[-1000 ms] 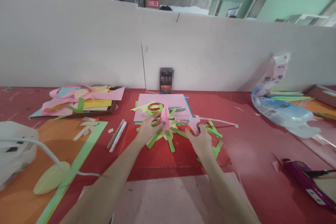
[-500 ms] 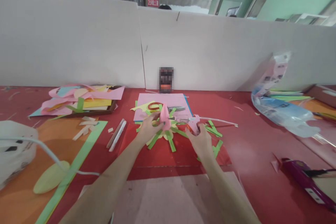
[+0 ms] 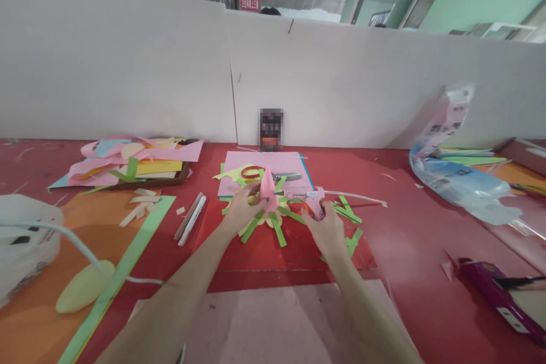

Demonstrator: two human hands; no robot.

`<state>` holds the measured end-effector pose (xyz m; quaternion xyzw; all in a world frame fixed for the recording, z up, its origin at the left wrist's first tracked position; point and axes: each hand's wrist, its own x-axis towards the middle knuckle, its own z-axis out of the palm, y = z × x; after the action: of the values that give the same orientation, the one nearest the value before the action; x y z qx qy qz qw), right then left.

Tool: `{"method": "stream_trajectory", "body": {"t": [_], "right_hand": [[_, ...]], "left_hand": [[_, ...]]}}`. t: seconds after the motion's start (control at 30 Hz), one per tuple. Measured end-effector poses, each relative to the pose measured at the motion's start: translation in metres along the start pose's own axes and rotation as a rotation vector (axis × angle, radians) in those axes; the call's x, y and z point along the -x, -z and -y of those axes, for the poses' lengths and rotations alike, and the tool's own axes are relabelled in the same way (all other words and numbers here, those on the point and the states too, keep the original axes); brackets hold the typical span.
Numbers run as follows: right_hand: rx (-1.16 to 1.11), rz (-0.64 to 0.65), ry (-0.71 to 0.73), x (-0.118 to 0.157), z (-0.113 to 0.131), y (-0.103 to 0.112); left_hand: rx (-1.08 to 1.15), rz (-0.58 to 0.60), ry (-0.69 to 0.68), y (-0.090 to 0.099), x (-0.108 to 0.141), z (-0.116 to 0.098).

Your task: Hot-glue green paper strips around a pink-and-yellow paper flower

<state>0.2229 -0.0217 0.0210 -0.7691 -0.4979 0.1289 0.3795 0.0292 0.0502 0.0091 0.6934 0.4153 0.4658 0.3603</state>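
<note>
My left hand [image 3: 246,209] pinches a folded pink paper piece [image 3: 268,190] with a pointed top, held upright. My right hand [image 3: 326,226] is wrapped round the handle of a pink hot glue gun [image 3: 314,200]. Its nozzle points left and meets or nearly meets the side of the pink paper; I cannot tell which. A clear glue stick [image 3: 354,196] juts from the gun's back end. Below the pink piece lies a pale yellow paper flower shape with green paper strips [image 3: 278,231] fanning outward.
Scissors [image 3: 286,176] with red handles lie on pink paper [image 3: 264,159] behind the hands. Two pens [image 3: 191,220] are to the left, near a tray of paper scraps [image 3: 170,182]. A plastic bag [image 3: 464,182] and a purple tool [image 3: 499,296] stand right. A white cord [image 3: 81,247] crosses at left.
Both hands, the pink paper piece and the glue gun hold almost the same position. Only a slight shift of the whole view shows.
</note>
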Motion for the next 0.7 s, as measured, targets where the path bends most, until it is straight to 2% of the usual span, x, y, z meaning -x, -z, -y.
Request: {"method": "stream_trajectory", "body": {"t": [0.27,0.7], "right_hand": [[0.062,0.057,-0.02,0.0014,0.0011,0.002],[-0.035,-0.014,-0.01,-0.007,-0.0048,0.0065]], "left_hand": [[-0.003,0.003,-0.041,0.0006,-0.0013,0.002],[0.011,0.021,-0.024,0.0002,-0.001,0.0071]]}}
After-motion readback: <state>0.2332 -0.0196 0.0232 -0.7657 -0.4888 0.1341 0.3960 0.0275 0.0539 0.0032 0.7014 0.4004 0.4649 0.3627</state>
